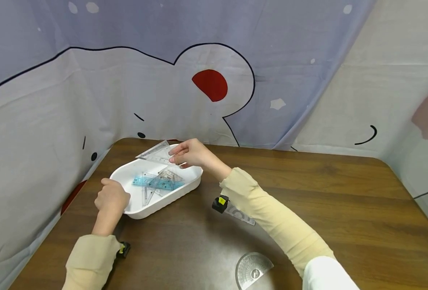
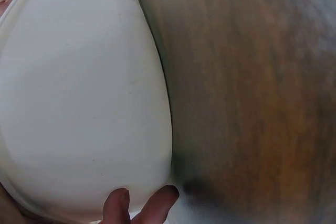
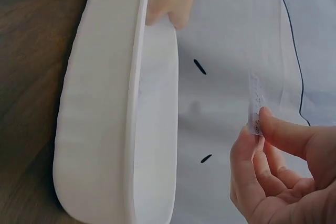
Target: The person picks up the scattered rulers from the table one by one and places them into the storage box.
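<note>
A white plastic basin [image 1: 165,203] stands at the far left of the table. My left hand [image 1: 112,196] grips its near-left rim; in the left wrist view two fingertips [image 2: 163,203] show against the white wall. Above the basin's far side, my right hand [image 1: 191,152] pinches a clear set square [image 1: 155,154] between thumb and fingers. The right wrist view shows it almost edge-on. Inside the basin lie a blue ruler [image 1: 156,183] and several clear set squares [image 1: 170,175], overlapping one another.
A clear half-round protractor [image 1: 252,269] lies on the wooden table [image 1: 330,193] near the front. Partly covered by my right forearm is another clear measuring piece [image 1: 241,215]. A patterned cloth [image 1: 145,92] hangs behind the table and along its left side.
</note>
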`<state>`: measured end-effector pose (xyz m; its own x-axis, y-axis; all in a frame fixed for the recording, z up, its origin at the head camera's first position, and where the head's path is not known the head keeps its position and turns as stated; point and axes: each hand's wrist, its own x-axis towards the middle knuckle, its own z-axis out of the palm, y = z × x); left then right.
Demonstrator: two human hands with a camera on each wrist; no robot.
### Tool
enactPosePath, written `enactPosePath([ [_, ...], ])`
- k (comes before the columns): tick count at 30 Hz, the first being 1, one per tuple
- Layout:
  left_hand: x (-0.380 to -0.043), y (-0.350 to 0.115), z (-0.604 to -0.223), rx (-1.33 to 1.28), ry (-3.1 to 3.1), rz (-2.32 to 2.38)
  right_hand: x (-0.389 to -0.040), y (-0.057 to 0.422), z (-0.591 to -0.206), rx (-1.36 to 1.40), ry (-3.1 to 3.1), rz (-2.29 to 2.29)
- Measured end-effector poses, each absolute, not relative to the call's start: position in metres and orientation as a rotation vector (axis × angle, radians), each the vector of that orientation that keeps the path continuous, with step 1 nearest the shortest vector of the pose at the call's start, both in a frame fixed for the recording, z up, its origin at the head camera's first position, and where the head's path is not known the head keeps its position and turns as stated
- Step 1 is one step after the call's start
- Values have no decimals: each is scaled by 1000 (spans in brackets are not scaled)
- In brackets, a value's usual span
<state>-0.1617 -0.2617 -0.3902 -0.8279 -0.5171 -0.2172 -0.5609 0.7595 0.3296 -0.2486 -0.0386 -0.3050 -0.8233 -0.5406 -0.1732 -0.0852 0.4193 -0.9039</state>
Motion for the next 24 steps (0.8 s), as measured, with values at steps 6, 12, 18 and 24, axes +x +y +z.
enactPosePath([
  [6,-162,-262,-390,-873,2844,595,-246,-49,-308,-524,2198,-1403],
  [12,-161,-262,-390,-874,2846,592,-245,-58,-318,-534,2209,-1376],
  [18,-161,-262,-392,-874,2842,601,-245,-67,-332,-487,2193,-1355],
  [24,-161,-262,-393,-872,2842,602,-246,-67,-345,-443,2225,-1301],
])
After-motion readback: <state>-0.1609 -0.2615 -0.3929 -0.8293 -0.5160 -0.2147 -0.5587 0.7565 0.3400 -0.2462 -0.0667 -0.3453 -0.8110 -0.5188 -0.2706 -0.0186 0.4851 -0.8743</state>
